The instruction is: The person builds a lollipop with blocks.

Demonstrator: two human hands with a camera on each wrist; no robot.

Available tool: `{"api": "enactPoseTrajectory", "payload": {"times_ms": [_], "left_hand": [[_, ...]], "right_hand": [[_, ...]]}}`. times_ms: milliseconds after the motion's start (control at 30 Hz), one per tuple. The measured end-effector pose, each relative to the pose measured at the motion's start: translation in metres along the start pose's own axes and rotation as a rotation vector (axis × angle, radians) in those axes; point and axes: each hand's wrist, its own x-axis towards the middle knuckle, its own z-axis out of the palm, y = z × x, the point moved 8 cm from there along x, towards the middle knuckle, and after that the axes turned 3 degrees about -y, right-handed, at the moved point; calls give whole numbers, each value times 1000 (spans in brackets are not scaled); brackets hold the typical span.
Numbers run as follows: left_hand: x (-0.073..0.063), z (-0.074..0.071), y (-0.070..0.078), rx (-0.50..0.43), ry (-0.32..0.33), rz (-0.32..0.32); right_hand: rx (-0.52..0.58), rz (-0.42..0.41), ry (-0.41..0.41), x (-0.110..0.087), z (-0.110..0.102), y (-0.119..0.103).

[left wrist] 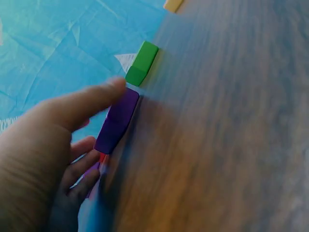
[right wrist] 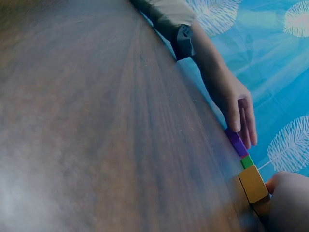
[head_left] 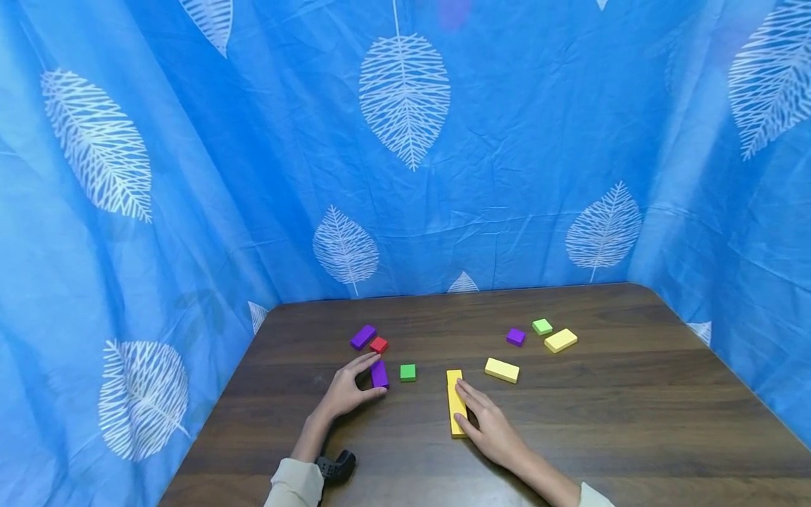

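On the left of the table, my left hand has its thumb at the near end of a purple block and its fingertips at the far end, pinching it lengthwise. The left wrist view shows this purple block between thumb and fingers, a green block just past it. My right hand rests against the right side of a long yellow block, fingers fairly straight. A shorter yellow piece adjoins its far end. In the right wrist view, the thumb side touches the yellow block's end.
Beyond the left hand lie a red block and another purple block. Between the hands sits the green block. Pale yellow blocks, a small purple block and a light green block lie farther right. A blue leaf-print curtain surrounds the table.
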Motion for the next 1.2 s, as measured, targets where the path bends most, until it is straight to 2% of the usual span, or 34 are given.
{"api": "enactPoseTrajectory", "payload": {"times_ms": [300, 567, 800, 967, 1200], "left_hand": [[-1, 1, -2, 20, 55, 23], [6, -3, 11, -16, 134, 44], [34, 2, 42, -22, 197, 82], [55, 21, 58, -5, 175, 59], [75, 47, 65, 24, 159, 5]], "right_hand": [[10, -2, 5, 0, -1, 0], [15, 1, 4, 0, -1, 0], [21, -24, 26, 1, -2, -1], [18, -28, 24, 1, -2, 0], [11, -5, 5, 1, 0, 1]]}}
